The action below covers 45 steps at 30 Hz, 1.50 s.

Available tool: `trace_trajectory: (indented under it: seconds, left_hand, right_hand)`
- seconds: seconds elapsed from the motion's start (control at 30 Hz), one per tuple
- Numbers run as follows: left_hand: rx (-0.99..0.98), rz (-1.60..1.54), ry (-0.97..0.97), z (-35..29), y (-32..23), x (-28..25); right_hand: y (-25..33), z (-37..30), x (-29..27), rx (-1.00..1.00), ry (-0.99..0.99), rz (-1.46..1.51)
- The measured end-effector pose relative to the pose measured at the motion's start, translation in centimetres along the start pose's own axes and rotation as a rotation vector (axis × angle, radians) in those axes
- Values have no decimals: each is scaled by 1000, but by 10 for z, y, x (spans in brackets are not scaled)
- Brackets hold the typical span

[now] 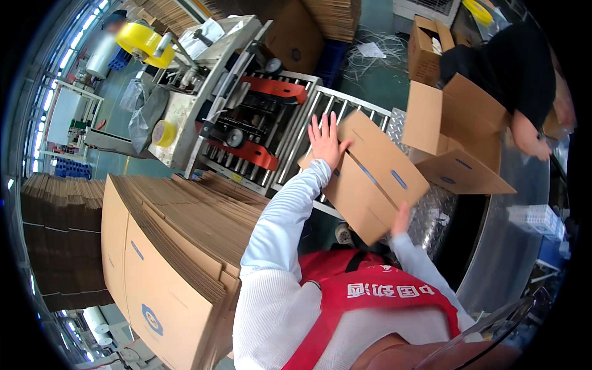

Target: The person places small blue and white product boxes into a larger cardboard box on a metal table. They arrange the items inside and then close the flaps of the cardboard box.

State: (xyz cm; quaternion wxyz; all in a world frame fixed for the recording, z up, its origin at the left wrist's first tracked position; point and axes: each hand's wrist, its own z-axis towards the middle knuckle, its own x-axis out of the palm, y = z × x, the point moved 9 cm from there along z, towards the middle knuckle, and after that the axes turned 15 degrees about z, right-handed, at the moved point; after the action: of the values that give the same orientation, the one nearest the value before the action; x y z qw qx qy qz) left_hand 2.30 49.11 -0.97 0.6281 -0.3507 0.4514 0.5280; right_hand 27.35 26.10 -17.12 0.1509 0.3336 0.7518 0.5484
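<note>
A cardboard box [377, 176] sits tilted in front of me at the end of a roller conveyor, its top flaps folded in and meeting along a seam. My left hand [327, 145] lies with fingers spread at the box's far left corner, thumb on the top. Against the near right side of the box is my right hand [401, 221], slightly blurred, its visible fingers stretched along the cardboard and the rest hidden. To the right of this box stands an open carton [459, 132] with raised flaps.
A taping machine [246, 123] with red guides stands beyond the rollers [317, 117]. Stacked flat cartons [172, 259] fill the left. A co-worker's arm [527, 132] reaches beside the open carton. A metal bench [512, 246] runs at right; loose straps [373, 58] litter the floor.
</note>
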Motion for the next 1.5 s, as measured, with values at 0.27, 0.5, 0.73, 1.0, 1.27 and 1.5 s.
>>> trace_trajectory:
  seconds: [0.27, 0.5, 0.73, 1.0, 1.27, 1.5]
  left_hand:
    - [-35, -33, -14, 37, 118, 40]
    - [-66, -111, -53, 60, 199, 58]
    - [-507, 209, -1, 50, 197, 93]
    - [376, -234, 550, -187, -162, 115]
    - [-266, -352, 690, -386, -43, 70]
    - [-139, 519, -202, -243, -5, -348]
  right_hand:
    - [19, 116, 297, -240, 184, -488]
    - [31, 92, 391, -181, 310, -816]
    - [-32, 35, 349, -94, 601, -195]
    - [-273, -55, -281, 386, 888, -1041]
    - [-126, 26, -448, 357, 517, -1127]
    - [-180, 69, -386, 416, 465, -584]
